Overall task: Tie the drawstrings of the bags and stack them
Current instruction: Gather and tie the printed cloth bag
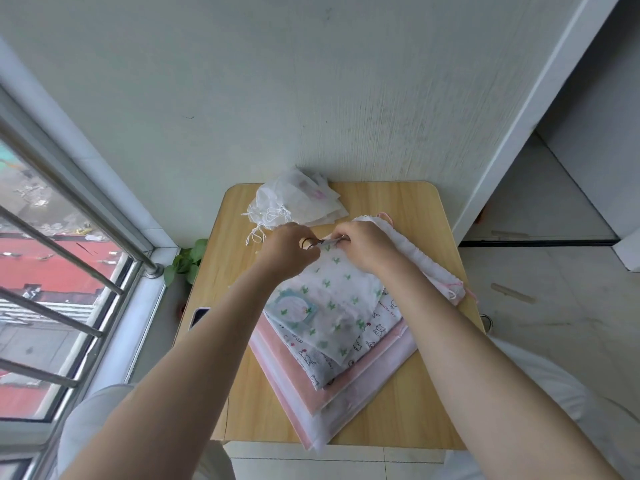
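Observation:
A white bag with green cactus prints [332, 299] lies on top of a stack of flat bags [349, 382] in the middle of the wooden table [408, 209]. At the bag's far edge my left hand [287, 247] and my right hand [363, 245] are close together. Both pinch a dark drawstring [320, 242] that runs between them. Beneath the cactus bag lie a bag with cat prints [374, 336] and pink bags [304, 386]. A gathered white and pink bag [429, 265] lies behind my right wrist.
A loose heap of white bags with white drawstrings [294, 202] sits at the table's far left corner against the wall. A phone [196, 317] lies at the table's left edge. Green leaves [187, 261] and a barred window [62, 271] are on the left.

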